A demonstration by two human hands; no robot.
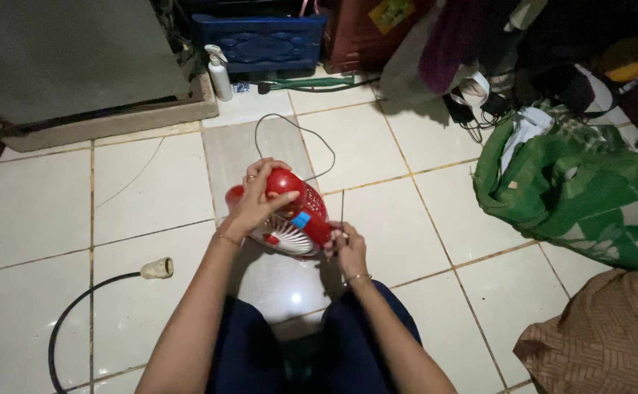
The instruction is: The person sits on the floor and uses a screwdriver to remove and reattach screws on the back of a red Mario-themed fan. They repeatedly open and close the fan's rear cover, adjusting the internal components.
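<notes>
Red fan (297,215) with blue label (301,219) gripped by left hand (254,198).

White tiled floor (34,211): glossy, filled the frame. Grey cabinet (71,58) on a pale plinth: at 11 o'clock. White spray bottle (219,71): stood upright just beside the plinth's corner, toward 12 o'clock. Blue plastic crate (259,40): behind the bottle, at 12 o'clock. Heap of dark clothing (479,44): at 1 o'clock. Green patterned cloth bag (574,190): lay at 3 o'clock. Brown woven cloth (611,335): at 4 o'clock. Black hose (71,306) with a pale end fitting (157,268): curved at 8 o'clock.
</notes>
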